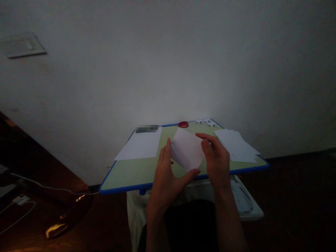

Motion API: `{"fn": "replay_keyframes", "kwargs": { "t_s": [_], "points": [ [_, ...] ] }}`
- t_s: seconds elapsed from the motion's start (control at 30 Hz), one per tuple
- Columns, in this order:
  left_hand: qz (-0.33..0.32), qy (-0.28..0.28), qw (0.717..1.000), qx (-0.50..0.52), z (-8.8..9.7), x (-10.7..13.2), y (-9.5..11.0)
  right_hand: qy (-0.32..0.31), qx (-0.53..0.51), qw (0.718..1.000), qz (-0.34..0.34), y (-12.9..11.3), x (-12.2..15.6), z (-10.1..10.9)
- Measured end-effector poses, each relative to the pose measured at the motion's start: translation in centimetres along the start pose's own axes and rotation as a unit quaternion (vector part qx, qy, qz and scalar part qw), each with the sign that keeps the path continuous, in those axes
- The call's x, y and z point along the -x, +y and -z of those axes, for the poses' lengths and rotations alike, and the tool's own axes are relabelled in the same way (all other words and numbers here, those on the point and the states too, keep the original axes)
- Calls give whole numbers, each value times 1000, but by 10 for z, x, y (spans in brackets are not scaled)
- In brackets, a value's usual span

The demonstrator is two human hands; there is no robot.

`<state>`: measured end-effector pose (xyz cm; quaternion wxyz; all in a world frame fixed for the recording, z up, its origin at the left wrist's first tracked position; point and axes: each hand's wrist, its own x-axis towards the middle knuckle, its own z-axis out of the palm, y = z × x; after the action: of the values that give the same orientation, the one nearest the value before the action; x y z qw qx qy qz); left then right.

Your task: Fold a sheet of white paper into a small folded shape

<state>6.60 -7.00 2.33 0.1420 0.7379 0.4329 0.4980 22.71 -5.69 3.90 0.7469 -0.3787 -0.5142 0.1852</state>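
Note:
A roughly square sheet of white paper (187,148) is held up above the near part of the table, tilted with one corner toward me. My left hand (169,171) grips it along the left side, with the thumb at the lower corner and the fingers at the left edge. On the other side, my right hand (216,157) pinches the right corner between thumb and fingers. Beyond the paper, red-handled scissors (183,124) lie at the table's far edge.
The green table (131,175) has a blue rim and stands against the wall. White sheets (141,145) lie left, below a pixelated dark strip (147,128). More sheets (237,145) lie right, near small folded paper pieces (206,121). A drawer (245,199) sticks out underneath.

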Motion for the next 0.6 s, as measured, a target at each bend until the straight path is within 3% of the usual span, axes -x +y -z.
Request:
{"fn": "replay_keyframes", "kwargs": {
  "t_s": [0.2, 0.43, 0.6],
  "points": [
    [55, 52, 991, 109, 2, -4, 5, -71, 5, 997, 38, 4, -1, 5],
    [101, 34, 986, 127, 3, -11, 5, -202, -138, 969, -34, 10, 6, 6],
    [93, 44, 987, 121, 5, -12, 2, -262, -154, 951, -52, 11, 9, 8]
  ]
}}
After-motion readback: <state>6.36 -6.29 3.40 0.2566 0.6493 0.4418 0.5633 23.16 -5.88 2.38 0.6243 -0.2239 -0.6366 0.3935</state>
